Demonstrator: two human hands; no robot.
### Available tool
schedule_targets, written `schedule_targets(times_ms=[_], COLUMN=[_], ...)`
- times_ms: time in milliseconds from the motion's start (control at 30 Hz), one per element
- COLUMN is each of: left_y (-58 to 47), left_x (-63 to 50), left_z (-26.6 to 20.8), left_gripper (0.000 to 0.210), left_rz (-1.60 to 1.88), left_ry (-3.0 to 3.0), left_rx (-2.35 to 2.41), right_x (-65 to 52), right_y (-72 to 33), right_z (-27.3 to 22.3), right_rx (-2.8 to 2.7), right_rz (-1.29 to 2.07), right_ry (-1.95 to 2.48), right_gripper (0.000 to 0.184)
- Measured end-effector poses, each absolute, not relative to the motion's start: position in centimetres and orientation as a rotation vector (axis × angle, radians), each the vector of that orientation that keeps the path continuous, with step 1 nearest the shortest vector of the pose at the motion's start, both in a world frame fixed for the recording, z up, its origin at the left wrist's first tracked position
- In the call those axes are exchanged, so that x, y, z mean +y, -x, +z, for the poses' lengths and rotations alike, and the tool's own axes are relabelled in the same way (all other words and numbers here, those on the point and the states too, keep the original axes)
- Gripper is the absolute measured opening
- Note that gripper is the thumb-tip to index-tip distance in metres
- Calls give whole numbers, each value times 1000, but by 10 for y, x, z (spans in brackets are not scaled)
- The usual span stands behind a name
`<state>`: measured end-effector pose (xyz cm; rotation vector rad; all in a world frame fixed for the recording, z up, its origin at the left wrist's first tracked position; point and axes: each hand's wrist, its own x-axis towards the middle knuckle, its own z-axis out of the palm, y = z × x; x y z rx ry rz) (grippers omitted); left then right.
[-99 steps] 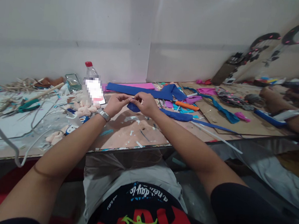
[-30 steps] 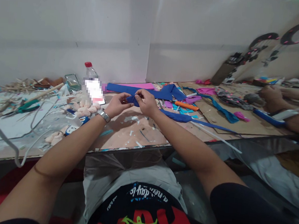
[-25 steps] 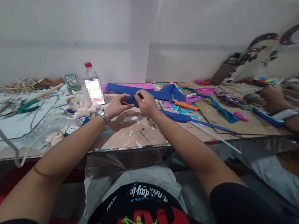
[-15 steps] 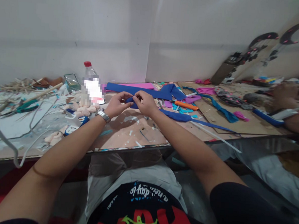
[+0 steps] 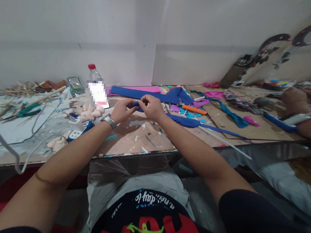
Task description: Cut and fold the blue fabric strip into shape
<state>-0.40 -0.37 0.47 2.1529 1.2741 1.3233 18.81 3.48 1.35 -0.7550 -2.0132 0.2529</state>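
Note:
Both my hands are close together above the middle of the table. A strip of blue fabric [image 5: 185, 121] runs between them; its long end trails out to the right, past my right forearm. My left hand [image 5: 122, 110] pinches one end of it between thumb and fingers. My right hand [image 5: 151, 107] is closed on the same strip just beside, thumb and fingertips together. Behind my hands lies a wider folded piece of blue fabric [image 5: 143, 93]. An orange cutter-like tool [image 5: 194, 109] rests to the right, among small coloured scraps.
A red-capped bottle [image 5: 93, 71] and a lit phone [image 5: 97, 94] stand behind my left hand. A blue-and-white power strip [image 5: 80, 130], a white cable [image 5: 4, 141] and green-handled pliers [image 5: 29, 110] lie left. At right, a co-worker's hands [image 5: 296, 99] are over cardboard [image 5: 261, 131].
My left hand has shifted very slightly to the right, with the strip still in both hands. The co-worker's hands at the right have moved a little.

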Motion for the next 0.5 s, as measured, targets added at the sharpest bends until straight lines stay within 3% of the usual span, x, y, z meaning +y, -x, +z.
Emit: schedule_targets(times_ms=[500], left_y=[-2], left_x=[-13], left_z=[8], left_gripper=[41], left_rz=[1180], left_ry=[-2264], left_rx=[1247], right_x=[35], right_y=[-188], right_z=[14], right_rx=[-2032], right_rz=[267], right_ry=[781], right_gripper=[20])
